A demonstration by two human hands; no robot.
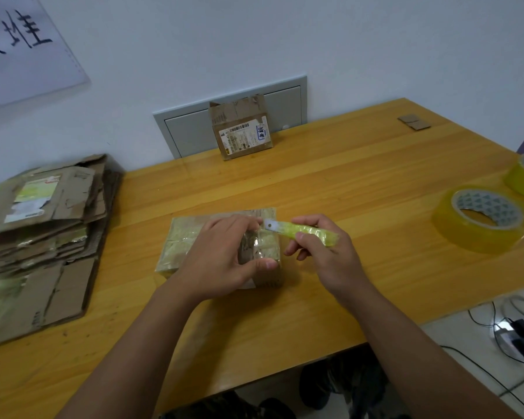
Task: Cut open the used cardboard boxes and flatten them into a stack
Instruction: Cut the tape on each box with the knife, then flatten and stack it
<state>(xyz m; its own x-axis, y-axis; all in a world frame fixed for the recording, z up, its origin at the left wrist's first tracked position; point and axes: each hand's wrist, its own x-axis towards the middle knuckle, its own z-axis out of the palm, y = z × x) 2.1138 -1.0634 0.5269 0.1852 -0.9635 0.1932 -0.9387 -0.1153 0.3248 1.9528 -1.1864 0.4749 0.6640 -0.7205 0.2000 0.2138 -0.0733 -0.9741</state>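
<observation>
From the head camera, a taped cardboard box point(224, 246) lies at the centre of the frame on the wooden counter point(360, 176). The left hand point(221, 255) grips it, fingers curled over the top and thumb pressed on its near right corner. The right hand point(321, 246) is closed round a yellow-green utility knife point(303, 231), whose blade tip seems to touch the box's upper right edge, though blur makes contact uncertain. A stack of flattened boxes point(43, 237) sits at the left of the frame; another box point(242, 128) leans against the wall, upper centre. Two tape rolls point(481, 219) lie at the right.
</observation>
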